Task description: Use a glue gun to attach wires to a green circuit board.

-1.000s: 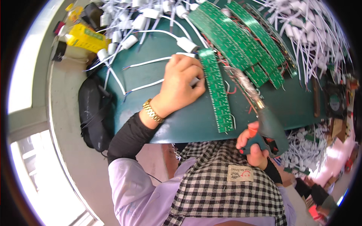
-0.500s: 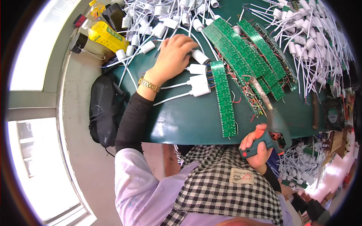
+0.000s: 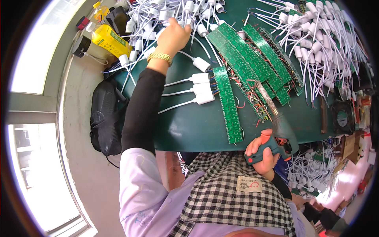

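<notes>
My left hand (image 3: 173,37) reaches into a heap of white cylindrical housings with cables (image 3: 158,14) at the far side. Its fingers are curled; whatever they hold is hidden among the white parts. In my right hand (image 3: 263,154) is a teal soldering gun (image 3: 285,136) with a red trigger, its metal tip pointing up and left over the boards. A narrow green circuit board strip (image 3: 227,106) lies in front of me. Three white housings (image 3: 203,87) sit at its left edge, coloured wires toward it. Another housing (image 3: 201,64) lies just beyond them.
Several larger green circuit boards (image 3: 244,55) with wires beneath lie right of the strip. A second heap of white housings (image 3: 316,47) fills the far right. Yellow bottles (image 3: 110,41) and a black case (image 3: 106,118) are at left. A small fan (image 3: 342,118) stands at right.
My left hand has moved farther away, from beside the nearer housings into the heap. The right hand still holds the soldering gun; the whole view has shifted slightly.
</notes>
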Demonstrator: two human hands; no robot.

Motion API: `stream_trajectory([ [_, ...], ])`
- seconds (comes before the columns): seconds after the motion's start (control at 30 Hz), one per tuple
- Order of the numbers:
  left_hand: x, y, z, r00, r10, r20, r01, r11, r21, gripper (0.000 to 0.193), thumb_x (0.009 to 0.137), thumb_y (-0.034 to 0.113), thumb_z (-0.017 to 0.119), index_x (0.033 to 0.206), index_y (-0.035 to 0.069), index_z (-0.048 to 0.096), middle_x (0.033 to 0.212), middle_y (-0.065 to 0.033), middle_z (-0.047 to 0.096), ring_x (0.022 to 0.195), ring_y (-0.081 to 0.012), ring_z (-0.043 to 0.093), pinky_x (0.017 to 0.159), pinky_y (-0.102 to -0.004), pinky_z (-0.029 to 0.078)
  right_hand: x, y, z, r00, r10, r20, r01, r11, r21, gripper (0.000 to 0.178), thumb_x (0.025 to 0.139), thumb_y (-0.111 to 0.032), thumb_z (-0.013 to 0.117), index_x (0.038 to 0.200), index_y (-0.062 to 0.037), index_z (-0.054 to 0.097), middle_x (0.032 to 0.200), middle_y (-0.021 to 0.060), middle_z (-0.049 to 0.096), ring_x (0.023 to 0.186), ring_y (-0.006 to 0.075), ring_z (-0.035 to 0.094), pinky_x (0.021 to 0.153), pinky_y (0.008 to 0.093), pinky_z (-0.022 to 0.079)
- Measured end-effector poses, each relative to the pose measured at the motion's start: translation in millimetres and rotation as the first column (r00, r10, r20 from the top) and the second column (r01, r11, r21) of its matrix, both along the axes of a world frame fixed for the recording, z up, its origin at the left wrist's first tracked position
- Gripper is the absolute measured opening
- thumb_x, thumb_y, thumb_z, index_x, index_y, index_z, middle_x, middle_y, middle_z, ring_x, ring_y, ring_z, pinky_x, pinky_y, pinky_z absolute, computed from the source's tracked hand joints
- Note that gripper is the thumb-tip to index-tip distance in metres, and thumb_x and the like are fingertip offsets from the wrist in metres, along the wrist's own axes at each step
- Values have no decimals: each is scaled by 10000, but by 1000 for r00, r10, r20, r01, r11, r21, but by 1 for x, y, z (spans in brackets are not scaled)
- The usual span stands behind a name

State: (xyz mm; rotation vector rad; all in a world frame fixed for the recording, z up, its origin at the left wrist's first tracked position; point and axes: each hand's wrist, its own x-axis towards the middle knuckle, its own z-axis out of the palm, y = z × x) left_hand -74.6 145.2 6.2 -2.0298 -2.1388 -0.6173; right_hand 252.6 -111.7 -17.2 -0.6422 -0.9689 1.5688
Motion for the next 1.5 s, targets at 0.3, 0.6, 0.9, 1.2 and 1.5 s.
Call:
stream_trajectory([
  [0.3, -18, 34, -6, 970, 85, 228, -130, 973, 189, 341, 769, 193, 609, 945, -60, 461, 829, -238, 624, 783, -361, 637, 712, -409, 507, 6, 0, -8, 998, 18, -52, -15, 998, 56, 528, 889, -334, 530, 1254, -31, 297, 739, 98, 504, 639, 200, 533, 607, 338, 475],
  [0.6, 15, -43, 79, 145, -349, 926, -43, 933, 358, 361, 863, 86, 493, 1178, 140, 326, 773, -21, 449, 465, -41, 325, 380, -185, 241, 12, -5, -14, 993, 58, -103, -48, 994, 95, 504, 893, -310, 532, 1250, -29, 310, 754, 103, 512, 650, 213, 542, 614, 344, 478],
  [0.9, 56, -149, 100, 584, -179, 792, 502, 846, -179, 228, 910, 82, 358, 1041, 10, 531, 768, -32, 538, 626, -79, 476, 564, -212, 393, 8, -7, -8, 999, 17, -31, -16, 999, 40, 544, 874, -362, 558, 1224, -23, 317, 703, 96, 506, 620, 211, 543, 577, 327, 469],
  [1.2, 87, -177, 26, 750, -537, 386, 584, 812, -6, 126, 696, 29, 661, 809, 41, 605, 1040, -109, 558, 841, -266, 535, 737, -355, 433, 10, -4, -5, 994, 17, 109, -23, 998, 52, 527, 874, -326, 535, 1208, 4, 296, 712, 96, 505, 621, 199, 544, 590, 316, 471],
  [1.5, 87, -169, -6, 805, -514, 297, 477, 858, 190, 157, 629, 15, 680, 736, 77, 583, 1013, -43, 581, 982, -275, 498, 841, -409, 365, 5, -8, 0, 983, 49, 176, -50, 999, 0, 534, 877, -329, 530, 1220, -2, 284, 718, 95, 503, 634, 193, 540, 602, 310, 468],
])
